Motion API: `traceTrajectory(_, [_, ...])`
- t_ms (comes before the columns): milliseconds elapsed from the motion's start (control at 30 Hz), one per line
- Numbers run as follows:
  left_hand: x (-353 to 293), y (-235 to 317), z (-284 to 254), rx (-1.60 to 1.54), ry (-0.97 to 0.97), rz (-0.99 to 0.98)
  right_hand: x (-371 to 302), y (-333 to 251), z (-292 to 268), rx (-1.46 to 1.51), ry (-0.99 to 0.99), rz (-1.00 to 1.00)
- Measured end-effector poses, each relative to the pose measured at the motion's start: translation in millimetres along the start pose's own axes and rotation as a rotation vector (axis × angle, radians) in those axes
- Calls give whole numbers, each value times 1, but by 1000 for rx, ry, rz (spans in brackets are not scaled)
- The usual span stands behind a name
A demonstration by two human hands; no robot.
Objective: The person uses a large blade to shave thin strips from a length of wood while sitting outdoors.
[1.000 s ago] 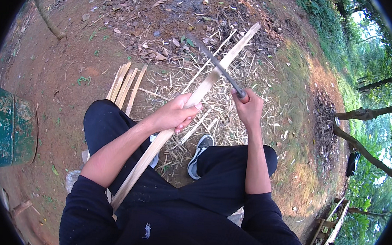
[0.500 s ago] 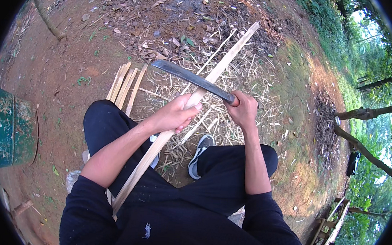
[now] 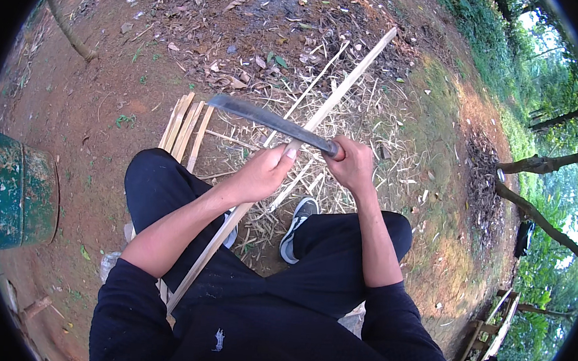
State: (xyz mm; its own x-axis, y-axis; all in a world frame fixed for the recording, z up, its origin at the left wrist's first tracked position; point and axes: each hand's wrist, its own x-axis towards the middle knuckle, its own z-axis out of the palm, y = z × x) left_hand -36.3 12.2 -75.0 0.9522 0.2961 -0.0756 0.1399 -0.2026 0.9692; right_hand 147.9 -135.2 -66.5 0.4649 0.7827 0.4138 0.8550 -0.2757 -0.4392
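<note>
A long pale wooden strip (image 3: 348,85) slants from my lap up and away to the right. My left hand (image 3: 262,172) is wrapped round its middle, the thumb lying along it just below the blade. In my right hand (image 3: 353,163) is the handle of a machete (image 3: 266,118), whose long dark blade points left and crosses the strip right above my left thumb. The blade appears to touch the strip there. The strip's narrower side now faces up. Its lower end rests against my clothes at the left of my lap.
Several cut strips (image 3: 185,128) lean beside my left knee. Shavings (image 3: 365,132) and a thin stick (image 3: 311,86) litter the ground ahead. A green metal drum (image 3: 20,190) stands at far left, a thin trunk (image 3: 70,27) beyond it. Branches (image 3: 548,166) rise at right.
My left hand has rolled the strip so a narrower side shows, and its far end has swung slightly right and away. The machete has shifted a little left and nearer.
</note>
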Motion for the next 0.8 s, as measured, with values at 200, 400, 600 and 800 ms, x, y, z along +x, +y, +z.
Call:
traceTrajectory(200, [-9, 15, 5, 146, 78, 45, 2, -3, 7, -117, -26, -45])
traceTrajectory(400, [-6, 20, -3, 184, 142, -16, 4, 28, 9, -254, 91, -5])
traceTrajectory(600, [-6, 20, -6, 190, 169, -25, 1, 15, 8, -231, 42, -53])
traceTrajectory(800, [-13, 13, 3, 204, 124, 27, 8, 22, 22, -227, 73, -177])
